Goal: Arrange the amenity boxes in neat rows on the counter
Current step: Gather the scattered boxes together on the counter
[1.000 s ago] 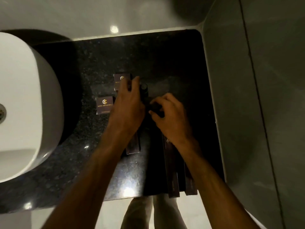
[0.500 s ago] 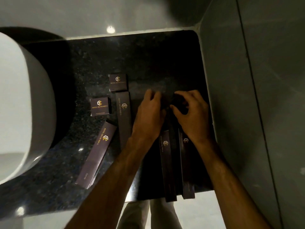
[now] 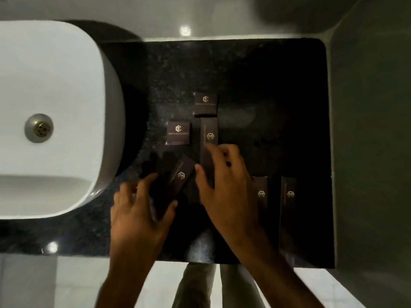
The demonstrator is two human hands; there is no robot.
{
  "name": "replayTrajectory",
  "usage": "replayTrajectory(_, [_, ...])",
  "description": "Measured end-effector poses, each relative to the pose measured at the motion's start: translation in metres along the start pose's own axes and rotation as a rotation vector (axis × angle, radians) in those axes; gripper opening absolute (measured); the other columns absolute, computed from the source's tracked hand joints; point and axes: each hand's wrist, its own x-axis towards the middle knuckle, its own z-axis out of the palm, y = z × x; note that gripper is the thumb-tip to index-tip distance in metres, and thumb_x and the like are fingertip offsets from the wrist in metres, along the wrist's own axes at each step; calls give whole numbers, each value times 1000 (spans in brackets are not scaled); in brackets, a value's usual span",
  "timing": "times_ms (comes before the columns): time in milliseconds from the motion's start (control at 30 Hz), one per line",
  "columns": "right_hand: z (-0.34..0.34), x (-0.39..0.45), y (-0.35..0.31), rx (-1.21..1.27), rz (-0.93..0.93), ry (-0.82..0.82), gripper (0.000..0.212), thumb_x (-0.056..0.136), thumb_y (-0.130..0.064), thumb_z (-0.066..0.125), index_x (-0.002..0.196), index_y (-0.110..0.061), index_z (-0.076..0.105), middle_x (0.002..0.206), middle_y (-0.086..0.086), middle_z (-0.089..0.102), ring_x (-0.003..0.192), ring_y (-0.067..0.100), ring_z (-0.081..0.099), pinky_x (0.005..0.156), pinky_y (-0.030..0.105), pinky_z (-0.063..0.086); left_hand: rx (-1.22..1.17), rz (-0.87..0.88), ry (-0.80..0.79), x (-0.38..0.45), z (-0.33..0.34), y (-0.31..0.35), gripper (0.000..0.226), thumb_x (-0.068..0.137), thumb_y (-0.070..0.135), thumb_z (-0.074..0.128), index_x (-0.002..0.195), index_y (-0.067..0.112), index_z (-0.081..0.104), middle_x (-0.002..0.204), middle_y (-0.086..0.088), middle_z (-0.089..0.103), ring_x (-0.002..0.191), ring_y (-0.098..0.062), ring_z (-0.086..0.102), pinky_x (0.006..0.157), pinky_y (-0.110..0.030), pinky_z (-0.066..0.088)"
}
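Dark brown amenity boxes with gold logos lie on the black granite counter (image 3: 266, 85). Two small square boxes sit at the middle, one further back (image 3: 205, 103) and one to its left (image 3: 178, 132). A long box (image 3: 209, 134) lies lengthwise under my right hand (image 3: 222, 181), whose fingers press on it. A slanted long box (image 3: 181, 174) lies in the grip of my left hand (image 3: 140, 207), thumb and fingers closed on its near end. Two more long boxes (image 3: 260, 196) (image 3: 289, 196) lie parallel at the right.
A white vessel basin (image 3: 55, 118) with a metal drain (image 3: 39, 128) fills the left. Grey walls border the counter at the back and right (image 3: 367, 130). The counter's front edge is near my legs (image 3: 200, 285) over a pale floor.
Both hands moved left from the two long boxes at the right. The left hand took hold of the slanted long box; the right hand came down on the upright long box.
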Motion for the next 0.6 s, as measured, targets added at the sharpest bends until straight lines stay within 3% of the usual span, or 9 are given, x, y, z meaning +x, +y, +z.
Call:
replayTrajectory(100, [21, 13, 1, -88, 144, 47, 56, 92, -51, 61, 137, -22, 46, 132, 2, 48, 114, 20, 55, 76, 37, 58, -61, -89, -46, -31, 20, -11, 75, 68, 45, 83, 133, 22, 52, 120, -9, 50, 106, -28, 53, 88, -52, 52])
replayTrajectory(167, [30, 19, 1, -126, 194, 43, 62, 89, -51, 65, 139, -20, 44, 134, 3, 48, 116, 20, 54, 77, 33, 55, -108, -154, -49, -40, 32, -12, 70, 72, 36, 83, 132, 20, 52, 122, -8, 50, 107, -30, 55, 86, -53, 54])
replayTrajectory(333, [29, 1, 5, -13, 227, 144, 46, 89, -30, 69, 129, -22, 47, 120, 0, 56, 97, 15, 63, 67, 27, 56, -215, -201, 45, -54, 45, -8, 52, 76, 27, 81, 120, 14, 57, 111, -8, 53, 93, -25, 58, 72, -36, 55])
replayTrajectory(400, [28, -19, 9, -12, 236, 116, 49, 88, -33, 69, 131, -26, 46, 125, -1, 52, 102, 14, 60, 68, 21, 51, -213, -208, 51, -61, 48, -6, 53, 74, 27, 83, 118, 11, 57, 109, -9, 55, 89, -21, 56, 71, -29, 50])
replayTrajectory(533, [40, -46, 9, -25, 259, 42, 62, 84, -49, 71, 136, -33, 41, 132, -5, 41, 111, 9, 48, 75, 23, 47, -204, -268, 55, -76, 52, -11, 57, 72, 29, 85, 117, 10, 56, 108, -12, 57, 85, -13, 48, 70, -24, 44])
replayTrajectory(600, [45, -45, 7, -57, 252, 42, 65, 82, -45, 75, 136, -31, 41, 130, -4, 41, 107, 3, 38, 74, 16, 39, -215, -274, 52, -79, 52, -14, 58, 72, 30, 85, 117, 9, 56, 108, -13, 58, 85, -15, 52, 70, -23, 47])
